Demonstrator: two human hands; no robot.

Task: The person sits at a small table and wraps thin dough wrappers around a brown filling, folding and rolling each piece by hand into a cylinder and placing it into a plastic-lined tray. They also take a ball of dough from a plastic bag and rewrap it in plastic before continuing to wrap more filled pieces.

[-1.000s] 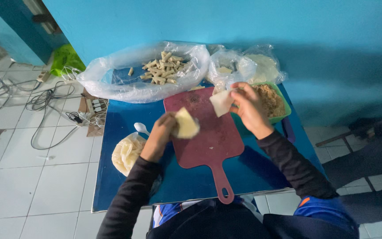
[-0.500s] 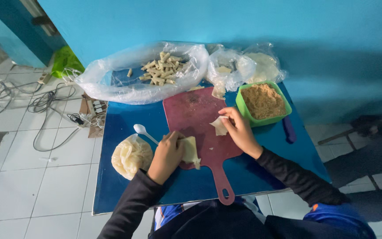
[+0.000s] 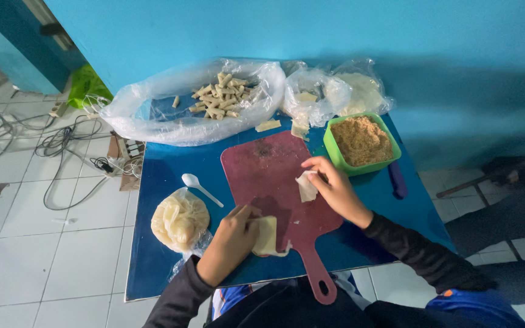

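My left hand [image 3: 229,242] grips a stack of pale square dough wrappers [image 3: 267,235] at the near left edge of a dark red cutting board [image 3: 274,182]. On the board's right side, my right hand [image 3: 334,187] pinches a single pale wrapper [image 3: 305,186] and presses it against the board. Just beyond my right hand stands a green square tub of brown crumbly filling [image 3: 361,141]. The board lies on a blue table [image 3: 159,182], its handle pointing toward me.
A big clear plastic sheet with several rolled pale pieces [image 3: 217,97] lies at the back left. Clear bags [image 3: 329,91] sit at the back. A white plastic spoon [image 3: 199,185] and a bag of pale dough [image 3: 180,220] are left of the board. Cables [image 3: 44,146] run over the tiled floor.
Both hands came down from above the board. The left hand drew its wrappers toward me; the right brought one wrapper from near the tub down onto the board.
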